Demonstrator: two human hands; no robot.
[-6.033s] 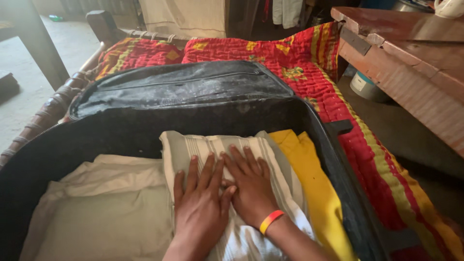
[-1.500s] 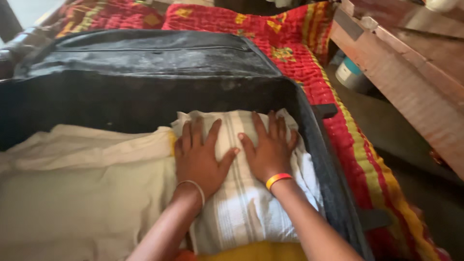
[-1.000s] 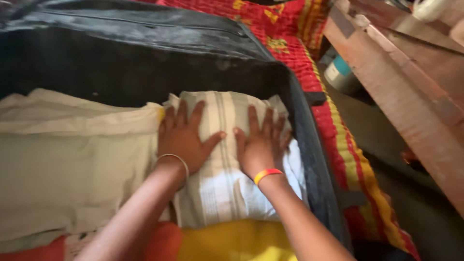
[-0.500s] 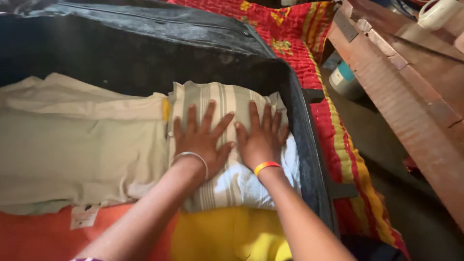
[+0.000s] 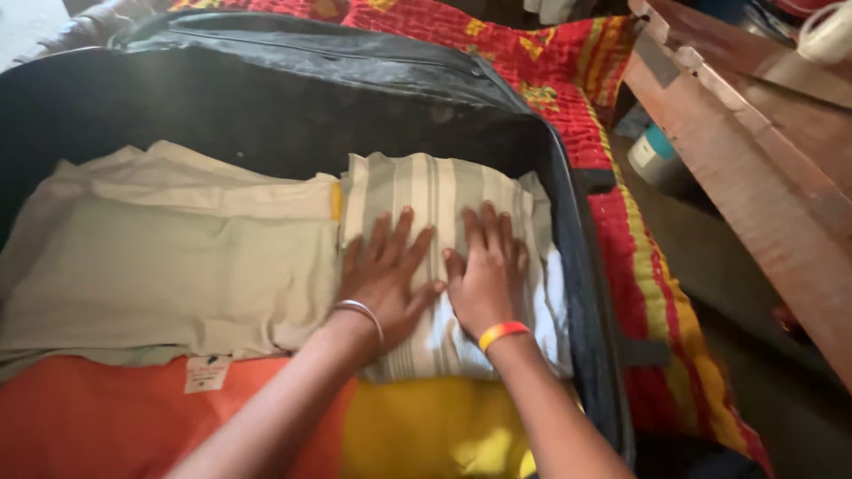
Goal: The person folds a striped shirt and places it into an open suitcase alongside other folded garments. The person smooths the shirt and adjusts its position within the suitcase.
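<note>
A folded striped white and grey cloth lies at the right end of an open black suitcase. My left hand, with a thin metal bangle on the wrist, lies flat on it with fingers spread. Beside it my right hand, wearing a yellow and orange wristband, also presses flat on the same cloth. Neither hand grips anything. A folded cream garment fills the left of the case. Orange cloth and yellow cloth lie under both at the near side.
The suitcase rests on a red and yellow quilt on a bed. Its dark lid stands open at the back. A reddish wooden table stands close on the right, with a white and teal tub on the floor below it.
Both hands have slid a little toward me along the striped cloth, still flat on it. The camera has shifted, so more of the cream garment and orange cloth shows.
</note>
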